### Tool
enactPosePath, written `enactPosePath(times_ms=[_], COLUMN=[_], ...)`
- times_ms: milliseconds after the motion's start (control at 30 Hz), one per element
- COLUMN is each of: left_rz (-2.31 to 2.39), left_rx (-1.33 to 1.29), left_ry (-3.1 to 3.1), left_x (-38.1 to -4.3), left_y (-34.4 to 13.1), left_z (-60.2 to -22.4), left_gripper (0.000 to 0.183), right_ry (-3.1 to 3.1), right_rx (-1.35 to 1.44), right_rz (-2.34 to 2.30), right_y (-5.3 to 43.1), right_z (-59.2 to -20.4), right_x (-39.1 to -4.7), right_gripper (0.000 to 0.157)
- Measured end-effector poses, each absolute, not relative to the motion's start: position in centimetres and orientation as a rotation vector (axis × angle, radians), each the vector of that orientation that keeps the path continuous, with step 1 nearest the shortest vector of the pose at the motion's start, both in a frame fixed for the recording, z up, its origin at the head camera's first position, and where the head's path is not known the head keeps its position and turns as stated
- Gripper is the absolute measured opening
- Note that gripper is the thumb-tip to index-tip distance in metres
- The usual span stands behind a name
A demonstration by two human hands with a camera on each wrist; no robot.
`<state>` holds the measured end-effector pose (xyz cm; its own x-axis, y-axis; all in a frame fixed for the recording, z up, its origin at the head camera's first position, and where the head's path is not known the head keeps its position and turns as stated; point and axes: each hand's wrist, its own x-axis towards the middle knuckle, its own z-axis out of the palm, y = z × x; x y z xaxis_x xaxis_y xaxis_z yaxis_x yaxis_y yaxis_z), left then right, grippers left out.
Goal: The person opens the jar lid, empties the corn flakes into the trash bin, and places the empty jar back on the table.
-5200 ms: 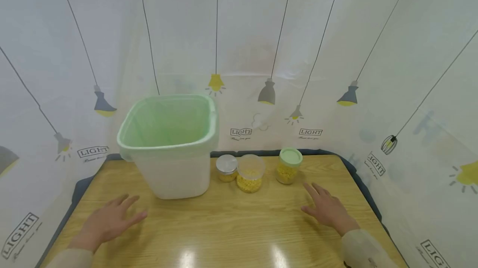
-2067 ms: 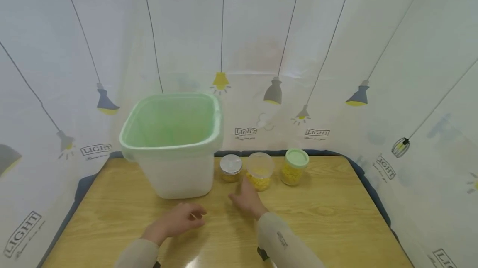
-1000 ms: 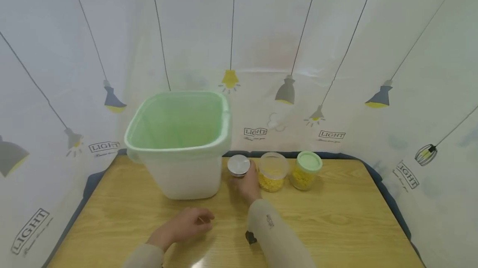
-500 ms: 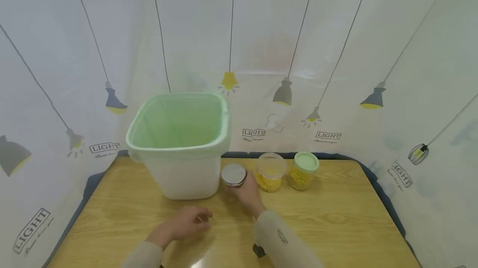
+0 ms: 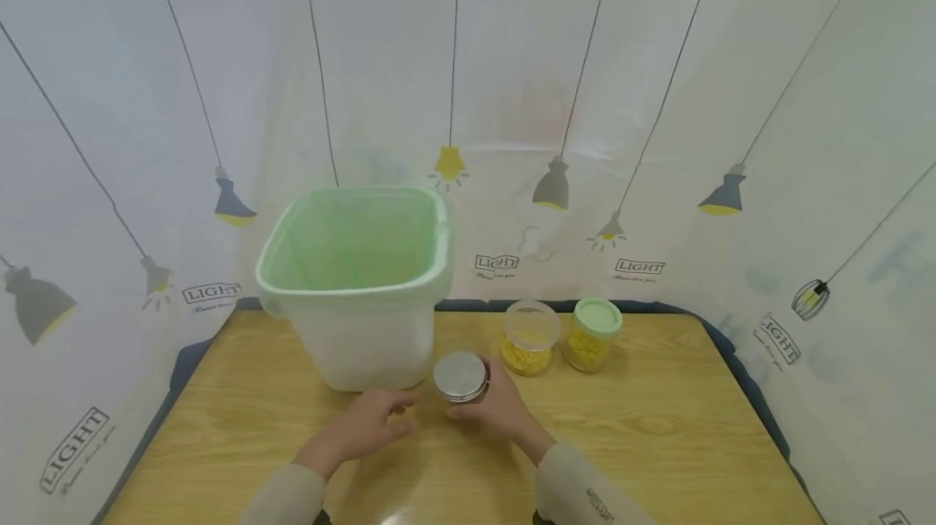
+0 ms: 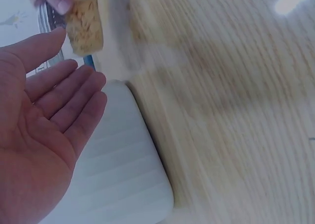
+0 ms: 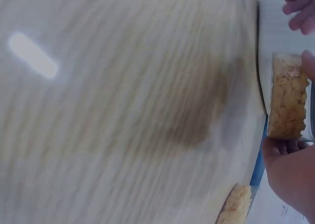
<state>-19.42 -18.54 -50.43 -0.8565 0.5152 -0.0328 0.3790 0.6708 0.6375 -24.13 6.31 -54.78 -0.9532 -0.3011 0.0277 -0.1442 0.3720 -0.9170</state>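
My right hand (image 5: 504,411) grips a small clear jar with a silver lid (image 5: 459,375), thumb on one side and fingers on the other. Yellow-brown flakes fill the jar, seen through its side in the right wrist view (image 7: 289,98); it is off the wooden table. Close by on the left, my left hand (image 5: 366,427) hangs with nothing in it, fingers loosely extended and thumb apart, as the left wrist view of the palm (image 6: 39,115) shows. A gap separates it from the jar.
A large white bin with a green rim (image 5: 358,338) stands at the back left. To the right are a clear-topped tub of yellow pieces (image 5: 528,354) and a green-lidded jar (image 5: 591,338). A lamp-printed curtain (image 5: 504,62) surrounds the wooden table (image 5: 658,427).
My right hand reached the silver-lidded jar, took hold of it between the bin and tub, and has brought it up and nearer. My left hand came inward from the left side.
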Motion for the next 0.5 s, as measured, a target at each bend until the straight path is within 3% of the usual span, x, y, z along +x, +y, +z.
enactPosePath(times_ms=[267,500], left_rz=[0.92,1.006], left_rx=[0.642,0.72], left_ry=[2.72,2.71], left_x=[-20.0,-20.5], left_y=[-17.1,-15.1], left_z=[-50.1,-50.0], left_gripper=[0.059,0.066], right_ry=[2.39,2.419], right_rx=[-0.47,-0.526], right_rz=[-1.637,-1.64], right_y=[7.9,8.8], right_z=[-54.6,-54.9], right_x=[-22.5,-21.6], right_gripper=[0.08,0.074])
